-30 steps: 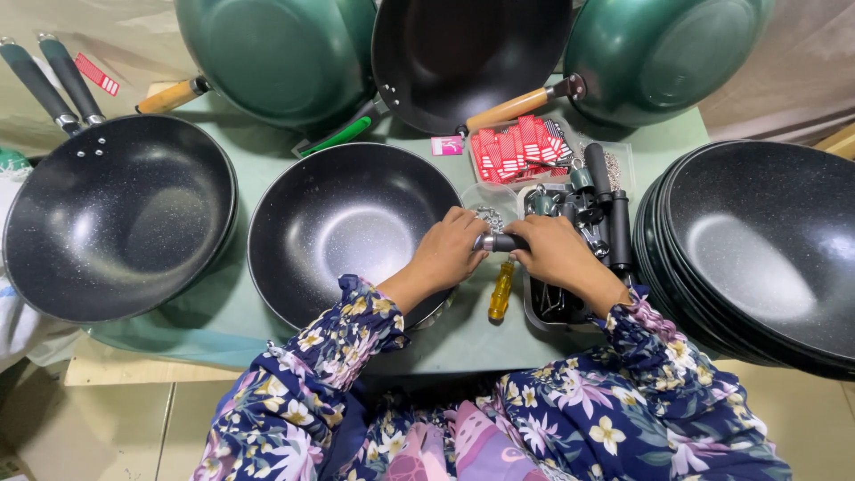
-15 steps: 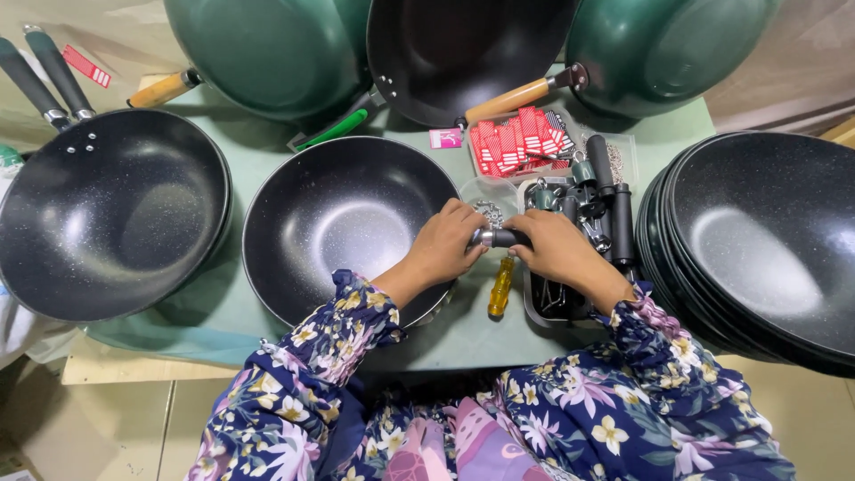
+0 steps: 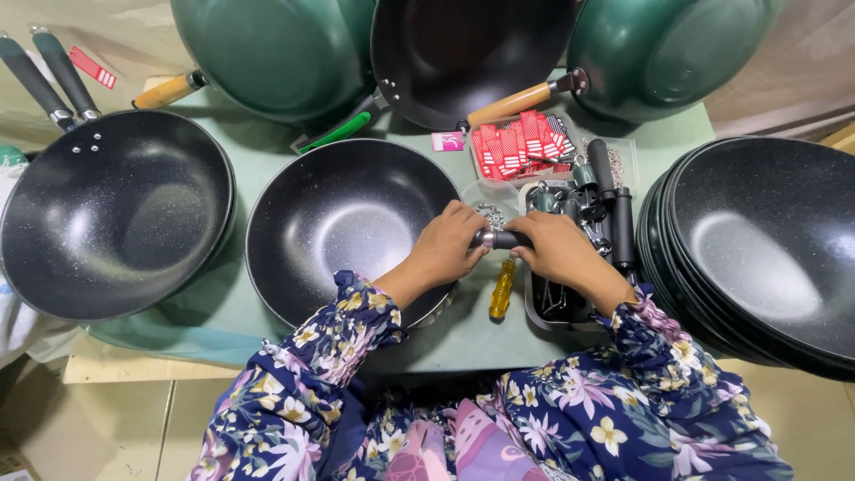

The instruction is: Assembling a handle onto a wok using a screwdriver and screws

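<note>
Change: view shifted slightly since a second ago; hands kept at the same spot, so fitting judged ongoing.
Handle [image 3: 508, 239]: dark, held level at rim of speckled black wok [image 3: 347, 227].
Left hand [image 3: 450, 245]: closed round handle's metal end.
Right hand [image 3: 557, 251]: clasped on handle's grip.
Nearby: yellow screwdriver [image 3: 501, 289] lying on green table [image 3: 258, 160].

Your left hand [image 3: 448, 245] and right hand [image 3: 559, 252] both grip a black pan handle [image 3: 505, 239] at the rim of the black wok [image 3: 343, 223]; a yellow-handled screwdriver [image 3: 501, 289] lies just below.
</note>
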